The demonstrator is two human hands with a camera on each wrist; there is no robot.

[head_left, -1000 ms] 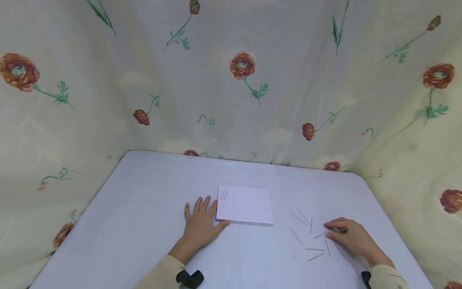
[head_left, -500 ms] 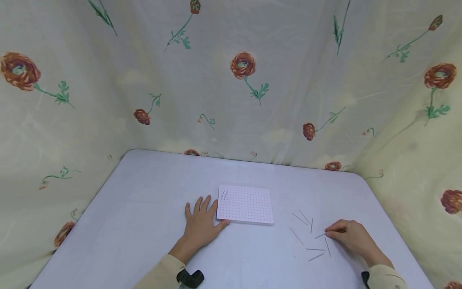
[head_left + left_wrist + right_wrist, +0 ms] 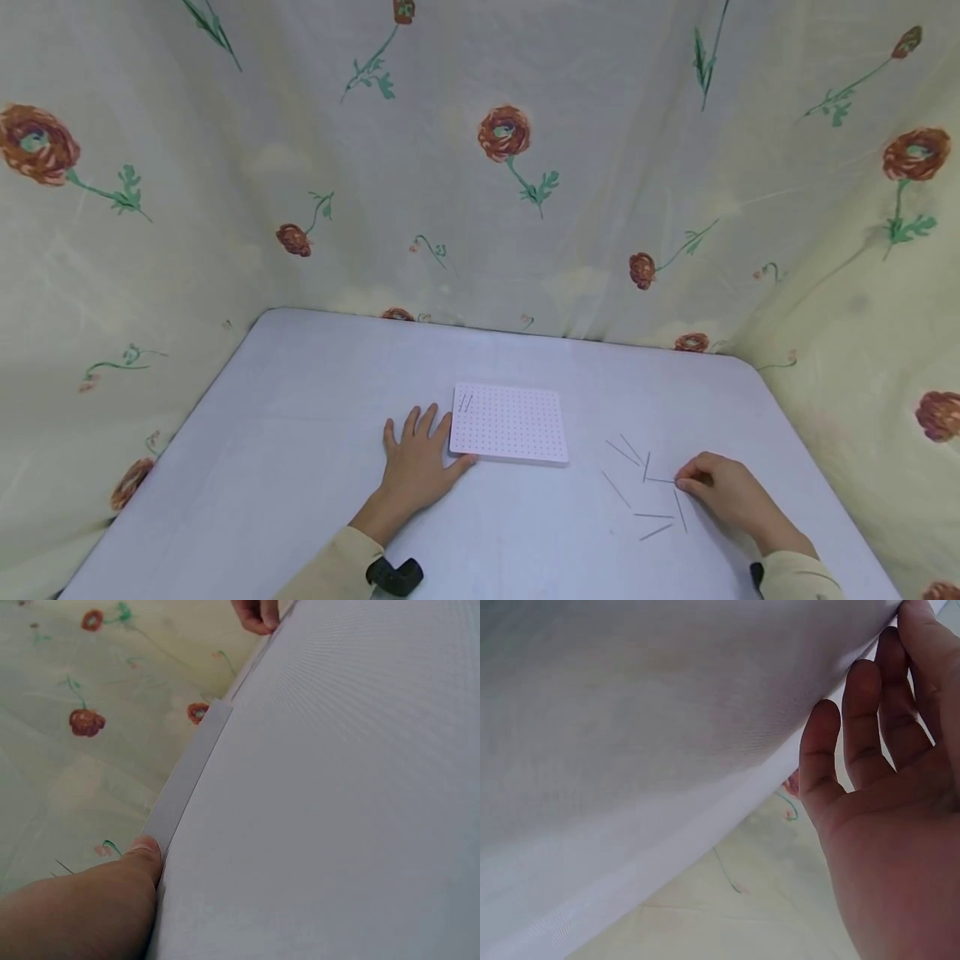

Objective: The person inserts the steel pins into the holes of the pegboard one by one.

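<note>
A pale table [image 3: 300, 433] sits before me — cream cloth [image 3: 480, 208] printed with red flowers hangs behind and beside it.

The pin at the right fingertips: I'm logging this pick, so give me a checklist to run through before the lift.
1. Left hand flat, steadying the pegboard edge: ok.
2. Right hand fingertips on one thin pin: ok.
3. Pin actually pinched: cannot tell, too thin.
4. Nearby loose pins lie apart from it: ok.
5. Free holes on the pegboard beside the two standing pins: ok.
</note>
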